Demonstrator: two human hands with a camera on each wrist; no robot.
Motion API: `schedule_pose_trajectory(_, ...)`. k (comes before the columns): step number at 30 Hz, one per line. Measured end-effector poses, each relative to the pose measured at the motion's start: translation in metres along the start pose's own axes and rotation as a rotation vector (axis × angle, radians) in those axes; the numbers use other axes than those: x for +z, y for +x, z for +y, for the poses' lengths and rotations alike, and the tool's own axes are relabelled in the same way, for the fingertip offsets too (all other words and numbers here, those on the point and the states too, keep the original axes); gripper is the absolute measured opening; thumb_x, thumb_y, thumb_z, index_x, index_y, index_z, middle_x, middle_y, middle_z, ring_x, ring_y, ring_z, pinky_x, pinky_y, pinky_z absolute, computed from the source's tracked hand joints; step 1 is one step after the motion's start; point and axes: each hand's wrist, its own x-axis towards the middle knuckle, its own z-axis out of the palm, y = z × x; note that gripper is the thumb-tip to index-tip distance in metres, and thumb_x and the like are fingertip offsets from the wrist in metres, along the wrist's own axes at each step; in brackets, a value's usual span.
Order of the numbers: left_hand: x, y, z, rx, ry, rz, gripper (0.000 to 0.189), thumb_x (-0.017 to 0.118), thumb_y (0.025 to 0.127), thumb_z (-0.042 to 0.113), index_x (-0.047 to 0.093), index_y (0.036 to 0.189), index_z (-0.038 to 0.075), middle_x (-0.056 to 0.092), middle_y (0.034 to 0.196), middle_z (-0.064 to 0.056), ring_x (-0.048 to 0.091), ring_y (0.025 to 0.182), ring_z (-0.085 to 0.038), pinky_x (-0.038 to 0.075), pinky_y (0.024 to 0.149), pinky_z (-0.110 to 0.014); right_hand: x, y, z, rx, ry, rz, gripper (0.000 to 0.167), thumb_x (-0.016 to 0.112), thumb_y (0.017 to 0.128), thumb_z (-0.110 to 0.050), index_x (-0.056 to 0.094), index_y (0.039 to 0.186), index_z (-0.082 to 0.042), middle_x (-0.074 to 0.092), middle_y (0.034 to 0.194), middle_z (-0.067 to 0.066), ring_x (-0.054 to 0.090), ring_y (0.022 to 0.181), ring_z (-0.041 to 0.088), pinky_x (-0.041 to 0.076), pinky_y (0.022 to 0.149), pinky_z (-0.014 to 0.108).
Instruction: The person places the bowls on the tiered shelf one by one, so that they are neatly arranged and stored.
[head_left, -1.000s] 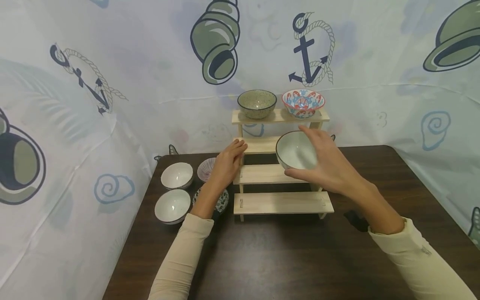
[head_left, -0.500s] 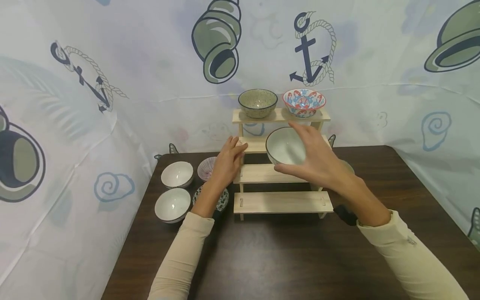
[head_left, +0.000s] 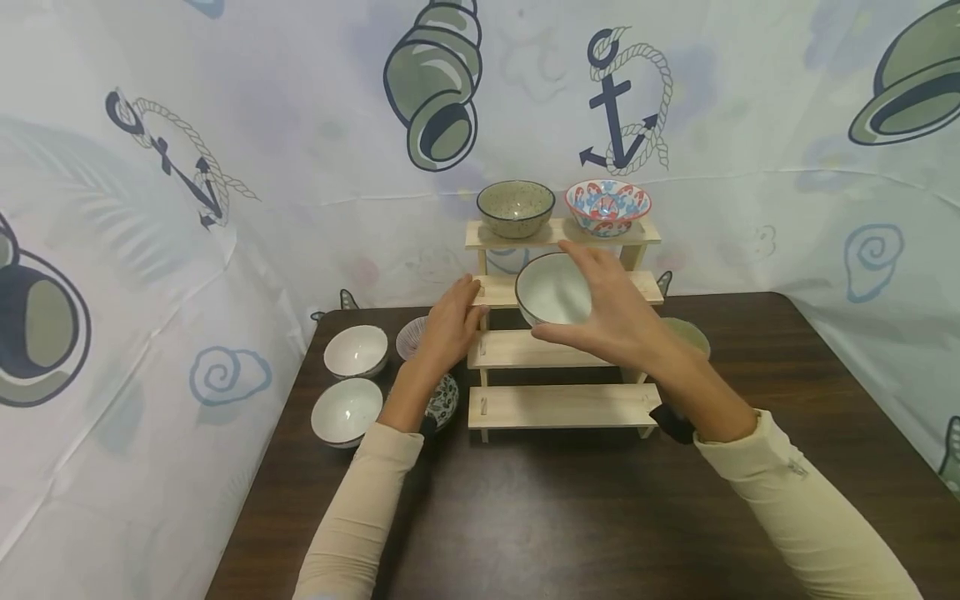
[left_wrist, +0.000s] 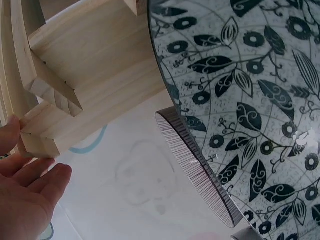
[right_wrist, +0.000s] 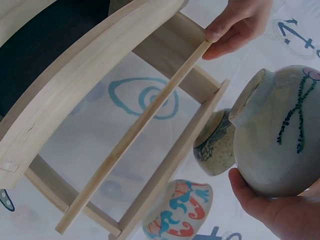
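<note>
My right hand (head_left: 618, 321) grips a pale bowl (head_left: 553, 287) with a dark rim, thumb below and fingers above. In the head view the bowl overlaps the second-highest step of a four-step wooden display stand (head_left: 567, 407). The right wrist view shows the bowl's rounded outside (right_wrist: 272, 145) with a dark green twig-like pattern and its foot ring. My left hand (head_left: 448, 325) pinches the left end of that same step, thumb and fingers around the wood (left_wrist: 42, 142). On the top step sit a speckled green bowl (head_left: 515, 208) and a red-and-blue patterned bowl (head_left: 607, 207).
Left of the stand, two white bowls (head_left: 356, 351), a purple-striped bowl (head_left: 411, 337) and a black floral bowl (head_left: 442, 400) rest on the dark table (head_left: 510, 517). A greenish bowl (head_left: 688, 335) stands to the right, partly behind my right arm. Printed cloth hangs behind.
My right hand has carried the pale bowl leftward and slightly up, over the second-highest step. The greenish bowl on the right has come into sight. My left hand has stayed almost in place.
</note>
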Motion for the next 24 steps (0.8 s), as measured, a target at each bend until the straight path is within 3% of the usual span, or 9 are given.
schedule_pose_trajectory(5, -0.001, 0.000, -0.004, -0.025, -0.004, -0.037, 0.057, 0.056, 0.108, 0.029, 0.044, 0.155, 0.000, 0.036, 0.166, -0.017, 0.033, 0.155, -0.036, 0.029, 0.127, -0.052, 0.004, 0.003, 0.000, -0.021, -0.003, -0.001, 0.108, 0.088, 0.074, -0.053, 0.035, 0.161, -0.018, 0.041, 0.159, 0.014, 0.043, 0.143, 0.033, 0.043, 0.112, 0.059)
schedule_pose_trajectory(15, -0.001, -0.002, -0.009, -0.031, -0.047, -0.044, 0.063, 0.054, 0.108, 0.031, 0.034, 0.160, 0.001, 0.030, 0.169, -0.017, 0.029, 0.157, -0.035, 0.027, 0.128, -0.053, 0.010, 0.009, -0.004, -0.036, -0.022, -0.003, 0.107, 0.087, 0.074, -0.055, 0.036, 0.161, -0.018, 0.041, 0.160, 0.014, 0.042, 0.144, 0.034, 0.043, 0.112, 0.060)
schedule_pose_trajectory(24, -0.001, -0.001, -0.012, -0.024, -0.050, -0.045, 0.062, 0.059, 0.106, 0.031, 0.039, 0.159, 0.004, 0.033, 0.169, -0.011, 0.032, 0.156, -0.033, 0.029, 0.127, -0.053, 0.017, 0.014, -0.004, -0.037, -0.032, 0.003, 0.109, 0.088, 0.073, -0.054, 0.037, 0.160, -0.015, 0.043, 0.156, 0.016, 0.045, 0.139, 0.034, 0.047, 0.108, 0.059)
